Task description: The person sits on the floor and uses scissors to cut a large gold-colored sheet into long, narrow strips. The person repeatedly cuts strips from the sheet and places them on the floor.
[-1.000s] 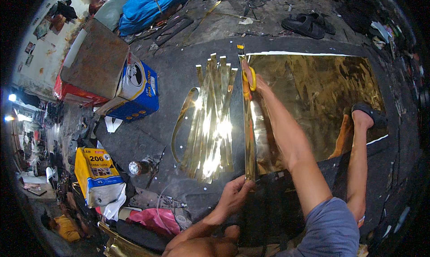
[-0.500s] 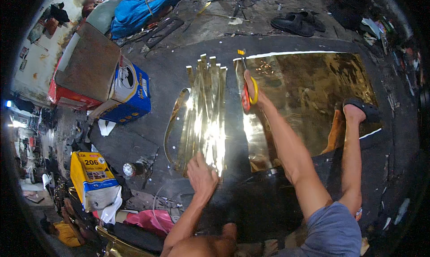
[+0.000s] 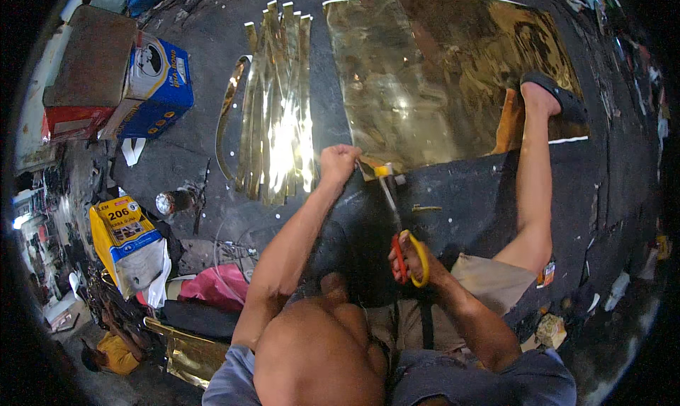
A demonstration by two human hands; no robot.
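A shiny gold sheet (image 3: 439, 73) lies flat on the dark floor mat, a white edge along its far side. At its near left corner my left hand (image 3: 340, 164) is closed, thumb and fingers pinching the corner. My right hand (image 3: 418, 263) grips scissors (image 3: 398, 229) with red and yellow handles. Their blades point away from me, and a yellow piece at the tip meets the sheet's near edge beside my left fingers. Several long gold strips (image 3: 276, 109) lie bunched to the left, one curled strip (image 3: 230, 123) beside them.
My foot in a black shoe (image 3: 556, 98) rests on the sheet's right part. To the left stand a blue and white box (image 3: 159, 80), a jar-like clear object (image 3: 170, 202) and a yellow packet (image 3: 127, 229). Far lower left is another person in yellow (image 3: 117, 353).
My left hand has moved from the strips to the sheet's near left corner. The scissors in my right hand have come from the far left edge toward me. The view has shifted.
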